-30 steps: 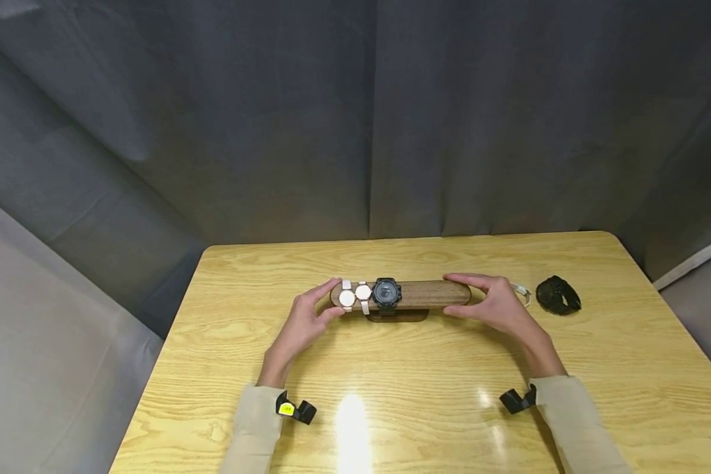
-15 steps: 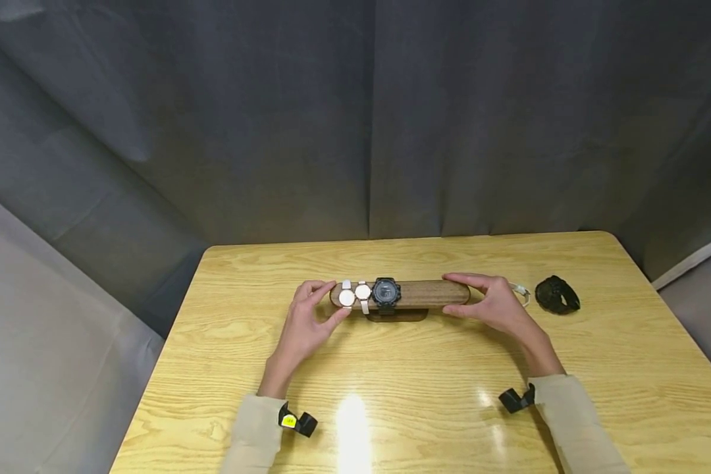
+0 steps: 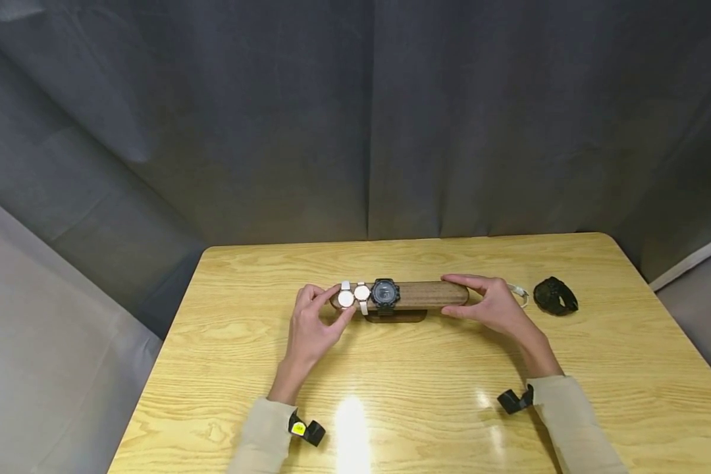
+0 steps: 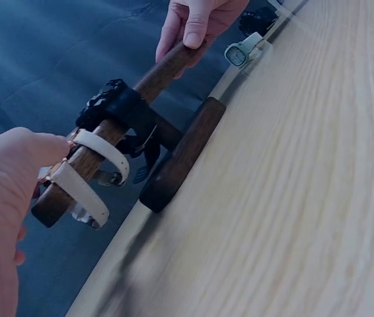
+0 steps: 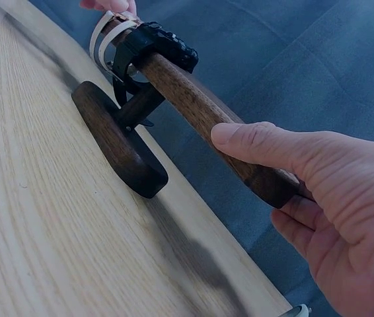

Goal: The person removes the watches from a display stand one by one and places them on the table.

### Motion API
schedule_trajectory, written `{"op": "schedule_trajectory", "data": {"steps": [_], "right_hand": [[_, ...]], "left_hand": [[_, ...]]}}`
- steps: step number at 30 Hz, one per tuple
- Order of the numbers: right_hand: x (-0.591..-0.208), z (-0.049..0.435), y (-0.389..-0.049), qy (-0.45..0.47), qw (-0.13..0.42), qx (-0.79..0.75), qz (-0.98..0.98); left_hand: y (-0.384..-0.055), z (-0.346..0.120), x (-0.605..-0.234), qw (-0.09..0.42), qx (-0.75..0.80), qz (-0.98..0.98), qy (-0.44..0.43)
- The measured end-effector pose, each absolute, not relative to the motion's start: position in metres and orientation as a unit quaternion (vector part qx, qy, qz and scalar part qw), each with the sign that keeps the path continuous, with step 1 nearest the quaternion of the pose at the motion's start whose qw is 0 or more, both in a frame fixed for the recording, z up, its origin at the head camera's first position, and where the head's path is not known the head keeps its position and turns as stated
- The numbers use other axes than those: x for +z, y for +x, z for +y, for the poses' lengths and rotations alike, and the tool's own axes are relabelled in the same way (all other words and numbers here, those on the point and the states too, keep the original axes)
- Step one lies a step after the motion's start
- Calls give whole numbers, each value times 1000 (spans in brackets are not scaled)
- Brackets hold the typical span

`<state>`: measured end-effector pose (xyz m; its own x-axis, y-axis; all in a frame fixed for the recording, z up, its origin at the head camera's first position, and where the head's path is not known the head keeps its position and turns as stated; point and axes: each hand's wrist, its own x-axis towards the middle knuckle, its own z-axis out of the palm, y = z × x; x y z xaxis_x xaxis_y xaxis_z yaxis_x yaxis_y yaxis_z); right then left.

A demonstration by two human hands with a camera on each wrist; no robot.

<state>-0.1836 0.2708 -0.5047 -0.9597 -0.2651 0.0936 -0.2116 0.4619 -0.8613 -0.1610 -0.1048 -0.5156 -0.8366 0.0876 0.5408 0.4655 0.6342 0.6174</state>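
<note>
A dark wooden T-shaped watch stand [image 3: 432,295] stands on the table, its bar raised above a flat base [image 5: 117,142]. Toward the bar's left end sit two white-strapped watches with rose-gold cases, an outer one [image 3: 346,299] and an inner one [image 3: 362,292]. Beside them a chunky black digital watch [image 3: 385,293] wraps the bar. My left hand [image 3: 313,329] has thumb and index finger at the outer white watch, pinching it against the bar; its fingertips are partly hidden in the left wrist view. With thumb and fingers, my right hand [image 3: 500,308] grips the bar's bare right end.
Right of my right hand, a white watch [image 4: 236,55] lies on the wooden table [image 3: 249,276], partly covered by that hand in the head view. Farther right lies another black watch [image 3: 554,296]. A dark grey curtain [image 3: 284,131] hangs behind the table's back edge.
My left hand has shifted slightly rightward, its thumb moving from the bar's end toward the white watches' lower straps. My right hand keeps its grip; the stand and watches look unmoved.
</note>
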Motion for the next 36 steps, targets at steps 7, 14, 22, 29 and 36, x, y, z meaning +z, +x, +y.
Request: {"op": "schedule_trajectory", "data": {"steps": [7, 14, 22, 29, 36], "right_hand": [[-504, 272, -183, -140, 32, -504, 852], [-505, 273, -182, -136, 32, -503, 853], [-504, 273, -181, -138, 31, -501, 854], [-502, 273, -180, -140, 31, -495, 857], [-502, 273, -179, -138, 30, -500, 854]], "left_hand": [[-159, -98, -518, 253, -414, -864, -135], [-156, -91, -520, 264, -423, -860, -113], [-155, -88, -523, 281, -433, -849, -115], [-154, -86, -523, 290, -437, -844, -111], [-153, -85, -522, 311, -428, -841, -111]]}}
